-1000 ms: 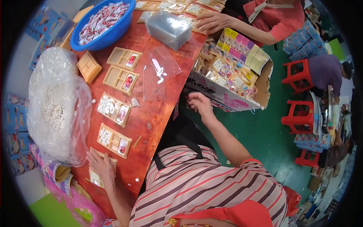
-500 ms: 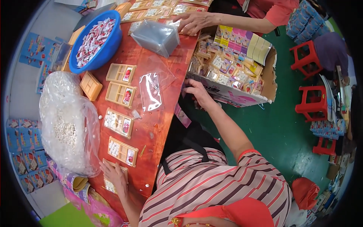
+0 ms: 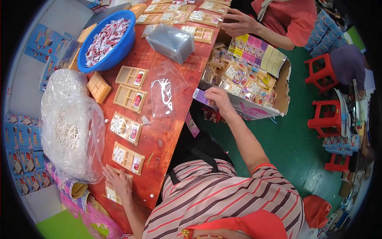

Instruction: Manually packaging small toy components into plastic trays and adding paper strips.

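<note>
My left hand (image 3: 119, 184) lies over a small tan compartment tray (image 3: 113, 196) at the near end of the table, fingers stretched out and partly covering it. A purple printed card (image 3: 203, 98) is gripped in my right hand (image 3: 221, 102), at the table's right edge beside the open carton (image 3: 254, 108). Farther up the row, one tan tray (image 3: 128, 158) and another tray (image 3: 125, 128) hold white pellets and red-printed sachets. Beyond these, two trays (image 3: 130, 98) carry a strawberry-printed sachet each, their other compartments bare.
A clear bag of white pellets (image 3: 67, 131) and a blue basin of sachets (image 3: 107, 44) line the left side. Clear plastic covers (image 3: 171, 44) stand stacked farther back. A co-worker's hand (image 3: 238, 23) is above the carton, which holds packed trays. Red stools (image 3: 324, 119) stand right.
My right hand has come up from beside the carton, bringing the purple card into view. My left hand stays over the near tray. The co-worker's hand has moved right, off the table.
</note>
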`<state>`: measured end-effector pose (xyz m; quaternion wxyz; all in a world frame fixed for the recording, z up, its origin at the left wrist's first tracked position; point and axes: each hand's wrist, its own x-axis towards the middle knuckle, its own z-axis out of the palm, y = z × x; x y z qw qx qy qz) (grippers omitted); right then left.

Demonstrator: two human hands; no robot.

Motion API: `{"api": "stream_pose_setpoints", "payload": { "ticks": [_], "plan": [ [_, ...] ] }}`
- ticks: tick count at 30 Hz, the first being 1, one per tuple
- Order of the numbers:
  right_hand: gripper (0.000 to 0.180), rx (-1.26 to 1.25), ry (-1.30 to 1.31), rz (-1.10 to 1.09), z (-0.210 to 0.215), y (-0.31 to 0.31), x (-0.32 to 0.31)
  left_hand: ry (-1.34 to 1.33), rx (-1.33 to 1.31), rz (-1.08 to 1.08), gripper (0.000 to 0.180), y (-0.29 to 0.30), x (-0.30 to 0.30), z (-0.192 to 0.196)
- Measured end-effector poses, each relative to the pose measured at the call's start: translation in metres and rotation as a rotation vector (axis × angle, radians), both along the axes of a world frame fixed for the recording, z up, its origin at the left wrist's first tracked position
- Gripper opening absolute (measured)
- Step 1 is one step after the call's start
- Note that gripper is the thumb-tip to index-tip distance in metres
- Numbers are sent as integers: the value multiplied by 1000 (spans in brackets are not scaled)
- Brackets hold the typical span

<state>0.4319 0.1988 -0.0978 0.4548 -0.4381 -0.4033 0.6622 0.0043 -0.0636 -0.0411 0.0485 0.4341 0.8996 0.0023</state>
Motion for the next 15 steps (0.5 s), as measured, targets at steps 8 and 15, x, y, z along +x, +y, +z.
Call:
{"api": "stream_pose_setpoints", "payload": {
  "ticks": [8,15],
  "plan": [
    [13,139,-192,-21,61,-36,5,-66,153,75,67,-8,-4,5],
    [4,529,-316,413,136,-86,-69,-434,714,-242,53,-4,65,75]
  ]
}}
